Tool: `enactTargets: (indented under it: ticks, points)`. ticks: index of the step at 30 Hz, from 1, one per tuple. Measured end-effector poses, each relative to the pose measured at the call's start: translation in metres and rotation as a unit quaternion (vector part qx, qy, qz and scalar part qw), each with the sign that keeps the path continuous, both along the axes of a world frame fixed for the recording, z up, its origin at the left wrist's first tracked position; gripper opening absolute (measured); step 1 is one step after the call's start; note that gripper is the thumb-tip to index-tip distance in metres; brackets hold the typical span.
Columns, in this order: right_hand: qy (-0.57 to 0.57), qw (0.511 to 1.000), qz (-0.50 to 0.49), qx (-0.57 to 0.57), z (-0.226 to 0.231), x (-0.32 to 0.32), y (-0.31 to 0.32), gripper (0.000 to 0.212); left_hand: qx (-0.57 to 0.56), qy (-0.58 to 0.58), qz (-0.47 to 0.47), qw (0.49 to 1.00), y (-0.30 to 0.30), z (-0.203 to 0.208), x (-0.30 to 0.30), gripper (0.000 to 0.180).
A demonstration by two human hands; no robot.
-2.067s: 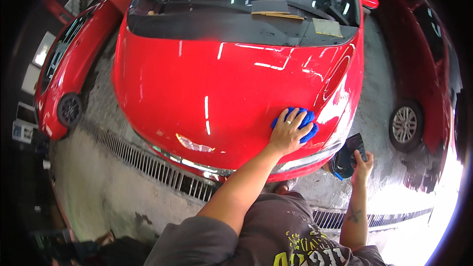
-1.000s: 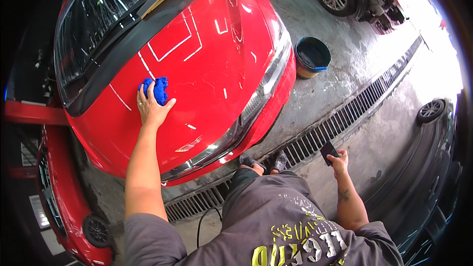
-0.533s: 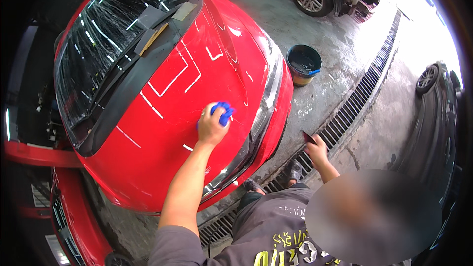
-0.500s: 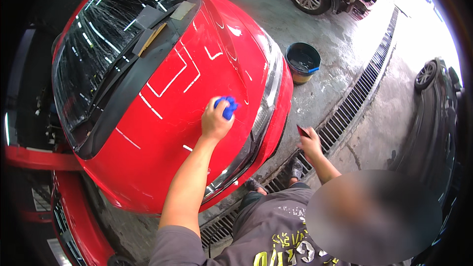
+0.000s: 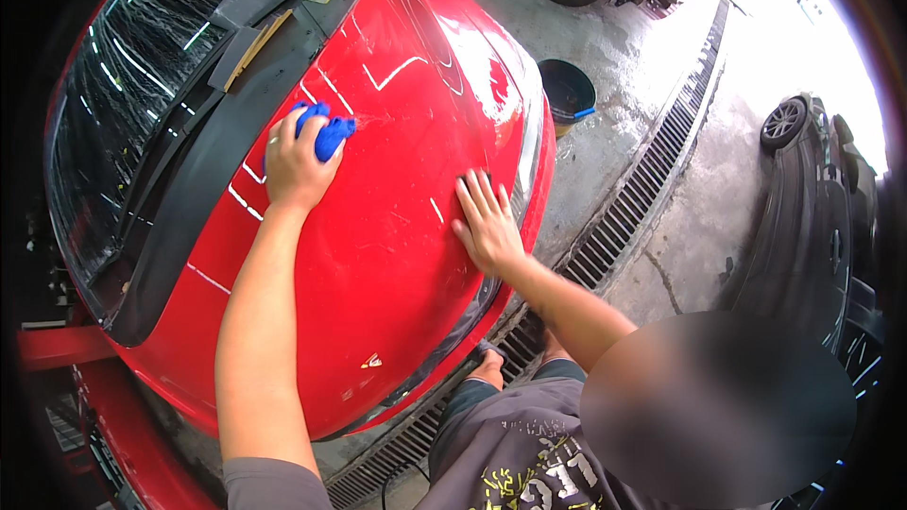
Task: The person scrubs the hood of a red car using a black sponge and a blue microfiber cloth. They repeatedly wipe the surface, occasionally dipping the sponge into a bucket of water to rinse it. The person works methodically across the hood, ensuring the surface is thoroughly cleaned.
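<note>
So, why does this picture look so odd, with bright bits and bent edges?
In the head view, the wide fisheye lens bends the floor grate and leaves dark corners; in that view too, strong light washes out the upper right, white reflections streak the red hood, and a blurred oval hides part of the lower right.

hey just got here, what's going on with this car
A person stands at the front of a red car with both hands on its hood. The left hand grips a bunched blue cloth against the paint. The right hand lies flat nearer the front edge; something dark shows at its fingertips, too covered to identify. A dark bucket stands beside the car.
</note>
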State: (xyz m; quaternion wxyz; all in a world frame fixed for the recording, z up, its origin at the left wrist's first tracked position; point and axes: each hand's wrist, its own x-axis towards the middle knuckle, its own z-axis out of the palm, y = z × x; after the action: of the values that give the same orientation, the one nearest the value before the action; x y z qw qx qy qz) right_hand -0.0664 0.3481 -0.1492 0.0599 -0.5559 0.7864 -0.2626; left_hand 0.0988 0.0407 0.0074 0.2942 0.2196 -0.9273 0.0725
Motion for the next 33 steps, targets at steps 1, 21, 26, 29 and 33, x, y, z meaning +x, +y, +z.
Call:
enactTargets:
  ticks: [1,21,26,29,33]
  points:
    - [-0.037,0.999,0.007,0.017,-0.011,0.005,0.020,0.078,-0.013,-0.007,-0.020,1.000,-0.003,0.001,0.003,0.043]
    - [0.166,0.983,0.061,0.048,0.124,-0.206,-0.319,0.073,-0.012,-0.034,0.031,0.999,-0.004,-0.003,-0.001,0.058]
    - [0.179,0.979,0.096,0.033,0.151,-0.269,-0.404,0.071,-0.022,-0.053,0.040,0.998,-0.002,0.001,-0.012,0.060]
    - [0.180,0.979,0.085,0.031,0.140,-0.266,-0.378,0.069,-0.025,-0.049,0.031,0.998,-0.004,-0.006,-0.014,0.061]
    - [0.146,0.985,0.095,-0.017,0.075,-0.180,-0.241,0.070,-0.031,-0.069,0.038,0.996,-0.002,-0.004,-0.001,0.065]
